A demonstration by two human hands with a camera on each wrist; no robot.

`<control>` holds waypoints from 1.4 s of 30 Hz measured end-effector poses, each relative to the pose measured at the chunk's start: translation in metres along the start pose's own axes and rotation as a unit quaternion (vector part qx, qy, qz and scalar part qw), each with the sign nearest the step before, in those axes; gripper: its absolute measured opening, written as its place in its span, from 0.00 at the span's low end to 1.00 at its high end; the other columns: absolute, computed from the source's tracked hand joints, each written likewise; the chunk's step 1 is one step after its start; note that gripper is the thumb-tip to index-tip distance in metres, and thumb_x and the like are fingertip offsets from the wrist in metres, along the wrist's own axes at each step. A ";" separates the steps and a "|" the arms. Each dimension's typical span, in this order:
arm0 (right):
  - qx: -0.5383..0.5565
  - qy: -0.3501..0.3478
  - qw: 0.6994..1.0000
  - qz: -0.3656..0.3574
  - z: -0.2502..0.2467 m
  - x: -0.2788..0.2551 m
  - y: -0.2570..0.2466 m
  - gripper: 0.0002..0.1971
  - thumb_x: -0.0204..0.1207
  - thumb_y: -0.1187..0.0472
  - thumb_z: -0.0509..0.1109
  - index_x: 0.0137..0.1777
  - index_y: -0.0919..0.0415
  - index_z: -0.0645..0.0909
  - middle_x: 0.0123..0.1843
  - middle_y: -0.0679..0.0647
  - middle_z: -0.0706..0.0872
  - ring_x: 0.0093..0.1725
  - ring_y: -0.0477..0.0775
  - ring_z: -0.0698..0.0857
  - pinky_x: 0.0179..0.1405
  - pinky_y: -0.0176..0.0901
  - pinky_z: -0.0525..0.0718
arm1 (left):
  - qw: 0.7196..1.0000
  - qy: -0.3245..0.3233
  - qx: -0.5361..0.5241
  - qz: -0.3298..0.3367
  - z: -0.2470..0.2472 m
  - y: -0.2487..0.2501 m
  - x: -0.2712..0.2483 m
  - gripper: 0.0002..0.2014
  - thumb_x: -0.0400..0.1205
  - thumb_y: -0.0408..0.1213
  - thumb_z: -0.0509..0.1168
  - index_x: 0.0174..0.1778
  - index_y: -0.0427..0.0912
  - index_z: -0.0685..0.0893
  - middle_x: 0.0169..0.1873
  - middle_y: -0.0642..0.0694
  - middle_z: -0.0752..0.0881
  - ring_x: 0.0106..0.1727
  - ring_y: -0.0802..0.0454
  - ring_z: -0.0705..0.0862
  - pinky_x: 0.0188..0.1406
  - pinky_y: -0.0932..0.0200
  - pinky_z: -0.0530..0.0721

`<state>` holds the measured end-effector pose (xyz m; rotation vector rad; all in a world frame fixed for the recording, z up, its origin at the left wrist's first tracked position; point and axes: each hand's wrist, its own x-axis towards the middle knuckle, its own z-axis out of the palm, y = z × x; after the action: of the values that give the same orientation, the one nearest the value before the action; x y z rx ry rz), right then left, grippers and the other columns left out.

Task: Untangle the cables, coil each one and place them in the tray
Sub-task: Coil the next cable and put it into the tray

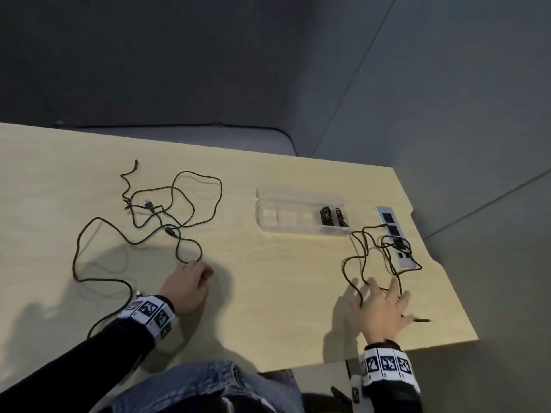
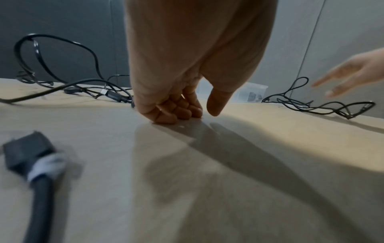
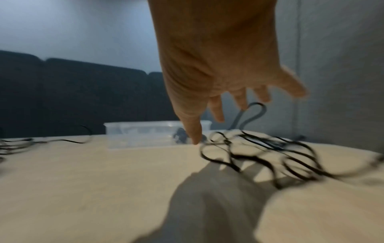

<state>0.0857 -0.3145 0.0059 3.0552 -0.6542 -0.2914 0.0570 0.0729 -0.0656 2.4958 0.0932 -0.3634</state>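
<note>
**Two hands at two tangles of black cable on a wooden table**

While both wrists wear white bands printed with black square markers, the person's hands work at opposite ends of a pale, fine-grained wooden table (image 1: 268, 278). The left hand (image 1: 186, 286) rests knuckles-up on the wood with its fingers curled under; the left wrist view shows the fingertips (image 2: 166, 117) folded against the surface and the thumb pointing down beside them. A loop of the left cable tangle (image 1: 155, 216) ends at these fingers, but whether they pinch it cannot be told. This tangle is thin, matte black cord, sprawled in wide, loose loops across the left half of the table, with small plugs among the crossings and one strand trailing toward the near edge.

The right hand (image 1: 380, 308) is spread wide, fingers straight and apart, over the near end of the right cable tangle (image 1: 378, 254), gripping nothing. That tangle is a narrower knot of the same thin black cord, stretched from the hand away to a flat silver power strip (image 1: 395, 236), over which it partly lies.

Between the two tangles, toward the far side, sits the tray (image 1: 268, 216): a clear plastic oblong with its long axis running left to right. A coiled dark cable (image 1: 332, 216) lies in its right end.
</note>
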 end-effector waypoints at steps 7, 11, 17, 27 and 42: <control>0.102 -0.150 0.982 0.053 0.040 -0.006 0.034 0.28 0.83 0.46 0.56 0.81 0.50 0.56 0.84 0.62 0.46 0.81 0.70 0.51 0.72 0.73 0.66 | 0.999 0.002 0.030 0.023 0.003 0.002 -0.011 0.18 0.80 0.35 0.62 0.67 0.47 0.76 0.62 0.45 0.78 0.64 0.44 0.75 0.66 0.51 0.74; 0.052 -0.125 0.991 0.000 0.048 -0.017 0.020 0.21 0.82 0.58 0.56 0.74 0.63 0.64 0.77 0.65 0.62 0.73 0.65 0.67 0.65 0.61 0.77 | 1.000 0.000 0.028 0.013 0.004 0.001 -0.009 0.20 0.77 0.34 0.64 0.66 0.47 0.76 0.60 0.46 0.78 0.65 0.43 0.73 0.65 0.49 0.75; 0.183 -0.158 0.964 -0.108 0.015 -0.067 -0.033 0.24 0.85 0.48 0.51 0.57 0.65 0.83 0.56 0.66 0.87 0.56 0.65 0.85 0.56 0.49 0.81 | 0.996 -0.060 0.062 -0.003 -0.005 0.011 0.003 0.17 0.79 0.41 0.61 0.65 0.49 0.75 0.55 0.50 0.78 0.64 0.47 0.76 0.64 0.50 0.75; 0.435 -0.237 0.824 -0.276 -0.062 -0.111 -0.112 0.19 0.87 0.54 0.52 0.56 0.61 0.84 0.51 0.58 0.91 0.55 0.48 0.88 0.63 0.38 0.80 | 0.947 -0.121 -0.132 0.267 -0.028 0.094 -0.018 0.32 0.70 0.47 0.72 0.68 0.60 0.68 0.62 0.68 0.77 0.63 0.69 0.77 0.59 0.74 0.73; 0.630 0.003 0.756 -0.181 -0.177 -0.102 -0.072 0.26 0.87 0.48 0.46 0.41 0.62 0.80 0.30 0.59 0.90 0.38 0.52 0.89 0.36 0.44 0.79 | 0.925 0.063 -0.115 0.357 -0.039 0.084 -0.016 0.17 0.84 0.59 0.46 0.36 0.57 0.73 0.24 0.56 0.76 0.27 0.55 0.75 0.33 0.60 0.74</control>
<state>0.0560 -0.2134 0.1948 4.4779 -0.2317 0.3671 0.0635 0.0273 0.0167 2.1335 -0.6699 0.1116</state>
